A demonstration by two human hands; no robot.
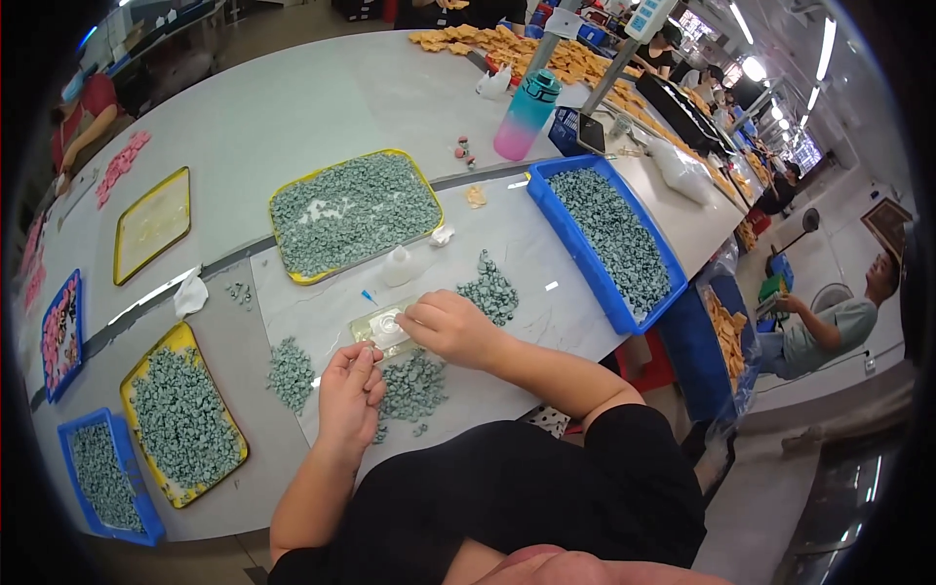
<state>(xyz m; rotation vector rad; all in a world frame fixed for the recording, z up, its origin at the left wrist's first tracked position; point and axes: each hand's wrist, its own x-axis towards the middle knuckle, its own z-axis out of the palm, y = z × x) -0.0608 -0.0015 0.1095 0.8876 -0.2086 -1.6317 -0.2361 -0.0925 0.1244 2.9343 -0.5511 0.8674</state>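
My right hand (453, 330) reaches over the right end of a small pale, see-through dish (365, 328). Its fingers are pressed together, and whatever they pinch is too small to name. Close to the dish's near edge, my left hand (349, 395) is closed with thumb and fingertips together; what lies between them I cannot make out. Inside the dish is a white round patch. Small grey-green pieces lie heaped (411, 386) just below the dish, with another pile (489, 290) beyond my right hand and a third (291, 374) left of my left hand. Behind the dish stands a white squeeze bottle (399, 266) beside a small blue tip (368, 296).
Yellow-rimmed trays of grey-green pieces stand behind (356, 210) and at left (185, 419). Blue bins flank the table at right (606, 244) and lower left (109, 478). A teal-to-pink water bottle (526, 115) stands at the back. One person (824, 327) is at right, another (93, 122) at far left.
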